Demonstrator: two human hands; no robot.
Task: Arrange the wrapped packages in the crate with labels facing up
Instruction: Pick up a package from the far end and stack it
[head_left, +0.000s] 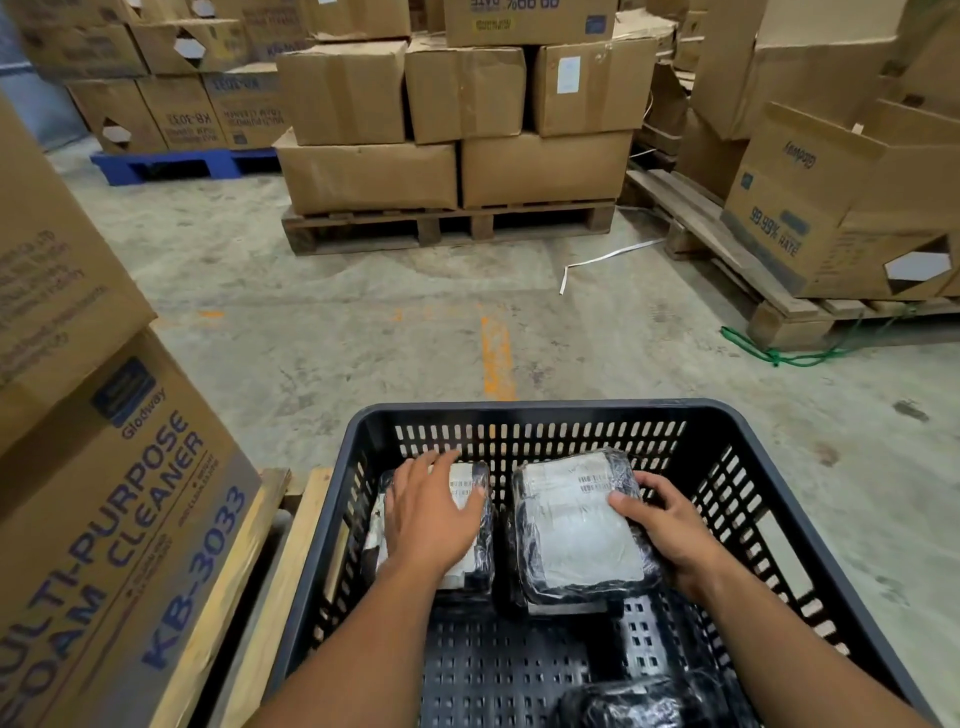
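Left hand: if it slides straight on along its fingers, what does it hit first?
Probably the crate's far slotted wall. The left hand lies flat on the left package, fingers toward that wall; the gap is hard to judge.

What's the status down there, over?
Left hand flat on left package. Right hand gripping right package, label up. Third package waiting in crate.

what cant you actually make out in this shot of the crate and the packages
Head view:
- Left package: most of its label is hidden under the left hand.
- Right package: barcode text too small to read; the right hand covers its right edge.
- Third package: cut off by the bottom edge, label side unclear.
- Crate: near wall out of frame.
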